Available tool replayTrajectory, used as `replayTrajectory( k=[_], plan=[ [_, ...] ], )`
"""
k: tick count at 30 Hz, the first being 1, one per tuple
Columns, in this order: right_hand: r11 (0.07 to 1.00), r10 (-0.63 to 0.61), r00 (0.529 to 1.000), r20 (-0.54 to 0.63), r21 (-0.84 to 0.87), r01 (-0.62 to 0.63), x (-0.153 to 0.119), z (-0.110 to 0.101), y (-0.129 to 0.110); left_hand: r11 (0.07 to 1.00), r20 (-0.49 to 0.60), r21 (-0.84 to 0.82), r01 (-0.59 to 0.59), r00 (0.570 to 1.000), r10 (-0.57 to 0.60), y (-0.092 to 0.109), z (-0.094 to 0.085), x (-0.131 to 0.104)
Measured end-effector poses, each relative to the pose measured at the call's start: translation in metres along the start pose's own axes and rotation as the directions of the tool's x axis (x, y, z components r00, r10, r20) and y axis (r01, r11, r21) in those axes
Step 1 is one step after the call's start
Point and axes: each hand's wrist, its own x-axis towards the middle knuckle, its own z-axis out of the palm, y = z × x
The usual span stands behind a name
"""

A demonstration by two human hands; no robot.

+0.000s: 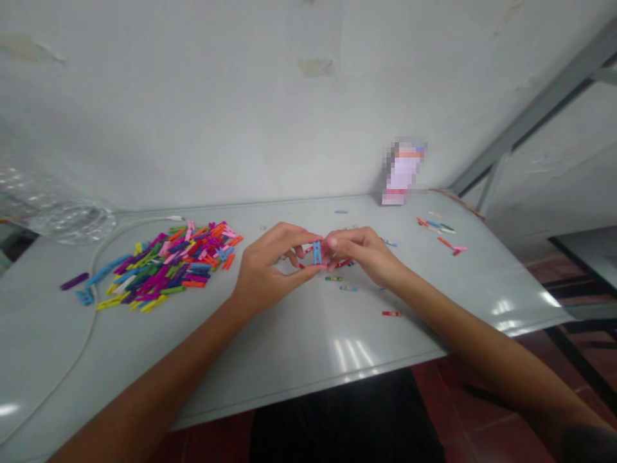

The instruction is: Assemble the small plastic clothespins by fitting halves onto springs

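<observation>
Left hand [267,267] and right hand [361,254] raised together just above the grey table [299,334], near its middle. Blue mini clothespin [317,252] upright between them, pinched by fingertips of both hands: left thumb below and left forefinger at top, right fingertips pressing from the other side. Left fingers curled around, not fully clenched; right fingers bent in toward the pin. Small red piece [343,262] showing under right fingers, whether held or lying on table cannot tell.

Left of the hands, well apart: big heap of coloured clothespins [168,263], pink, purple, yellow, blue, orange, green all mixed. Single purple pin [74,281] lying loose at heap's far left edge. White cable [96,257] curving round the heap's left side and running toward the near table edge. Clear plastic container [72,218] at the far left, against the wall.

Loose bits on table just below the hands: green piece [332,278], light blue piece [348,288], red piece [391,313] nearer the front edge. Small scatter of pins [441,231] at far right of table. Blurred pinkish box [402,173] standing upright at the back against the wall. Metal frame [530,109] slanting at upper right.
</observation>
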Motion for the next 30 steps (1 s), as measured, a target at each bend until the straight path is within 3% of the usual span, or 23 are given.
replayTrajectory(
  k=[7, 15, 19, 24, 30],
  plan=[
    [0.997, -0.018, 0.995, 0.096, 0.072, 0.011, -0.004, 0.001, -0.006, 0.990, -0.056, 0.074, -0.123, 0.990, 0.128, 0.009, -0.002, 0.000],
    [1.000, 0.013, 0.999, 0.042, 0.024, -0.014, -0.008, 0.020, -0.015, 0.995, -0.037, 0.095, -0.038, 0.998, 0.042, 0.013, -0.002, -0.001],
    [1.000, -0.015, 1.000, 0.020, 0.013, 0.015, -0.011, 0.025, -0.014, 0.990, -0.047, 0.126, -0.061, 0.997, 0.068, 0.013, -0.002, -0.001],
    [0.997, -0.062, 0.998, -0.028, -0.046, 0.060, -0.015, 0.027, -0.015, 0.974, -0.062, 0.147, -0.174, 0.981, 0.185, 0.012, -0.002, -0.002],
    [0.996, -0.067, 0.998, -0.016, -0.057, 0.066, -0.016, 0.027, -0.018, 0.968, -0.056, 0.146, -0.202, 0.976, 0.212, 0.010, -0.002, -0.004]
  ],
)
